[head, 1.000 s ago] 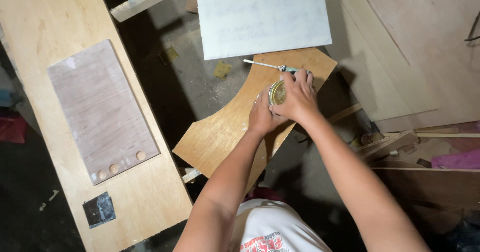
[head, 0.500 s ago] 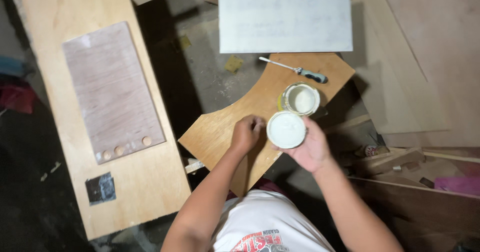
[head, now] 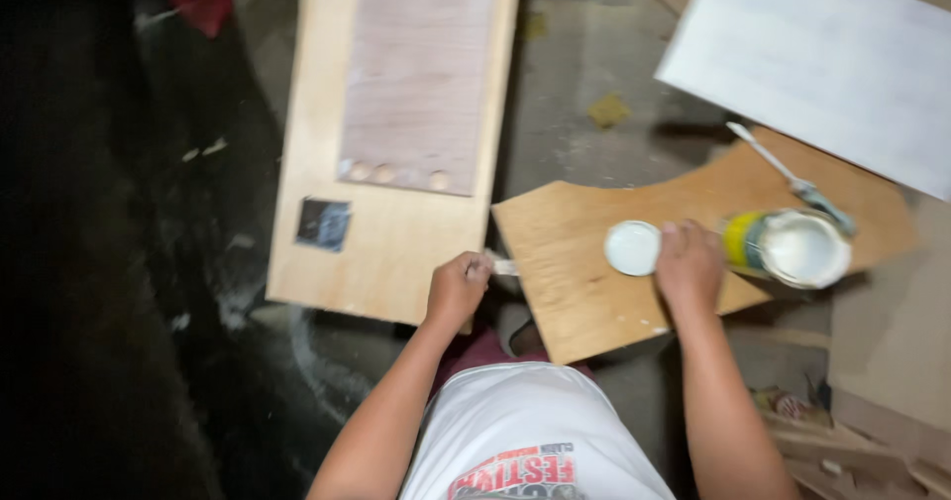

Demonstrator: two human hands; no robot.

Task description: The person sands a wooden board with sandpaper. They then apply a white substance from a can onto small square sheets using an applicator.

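A round white-coated lid (head: 631,247) lies flat on a curved plywood piece (head: 575,282). My right hand (head: 689,264) holds the lid's right edge with its fingertips. Just right of that hand stands an open can (head: 798,247) with a yellow wall and white paste inside. My left hand (head: 456,288) is at the plywood's left edge, its fingers closed around a small pale strip (head: 503,267) that sticks out toward the plywood. A screwdriver (head: 792,178) with a green handle lies on the plywood behind the can.
A white-painted board (head: 822,59) lies at the back right. A long pale plywood board (head: 396,242) on the left carries a brownish panel (head: 416,74) with three round holes and a small dark square (head: 324,224). The floor at the far left is dark.
The view has swung left. My right hand brought the lid down from the air onto the plywood. My left hand moved to the plywood's left edge and closed on the pale strip.
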